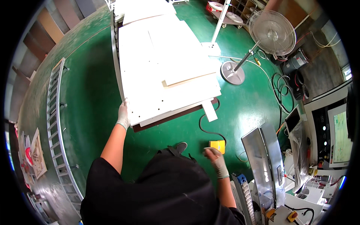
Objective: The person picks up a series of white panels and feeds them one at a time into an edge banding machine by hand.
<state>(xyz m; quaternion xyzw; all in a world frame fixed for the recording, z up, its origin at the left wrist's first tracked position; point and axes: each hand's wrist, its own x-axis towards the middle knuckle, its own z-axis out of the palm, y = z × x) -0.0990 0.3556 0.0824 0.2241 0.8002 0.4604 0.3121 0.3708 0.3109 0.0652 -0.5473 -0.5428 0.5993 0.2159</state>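
Faces a stack of white panels (140, 82), located at the upper middle of the view, ahead of the body, with small dark holes in the top sheet and a smaller board (187, 67) lying over its right part. Shows a dark brown layer (168, 117) under the near edge and a narrow white strip (210, 111) jutting out near the right corner. Touches the near left corner of the stack with the gloved left hand (123, 114); cannot tell whether pinching the panels or merely resting against them. Holds the gloved right hand (216, 160) low, well apart from the panels, with fingers bent inward; cannot tell if closed on anything. Has a yellow box (218, 145) next to that hand in the view, on the green floor (92, 75). Farther out, includes a standing fan (272, 33) and a screen (339, 137) at right, and a ladder-like metal frame (53, 123) at left.
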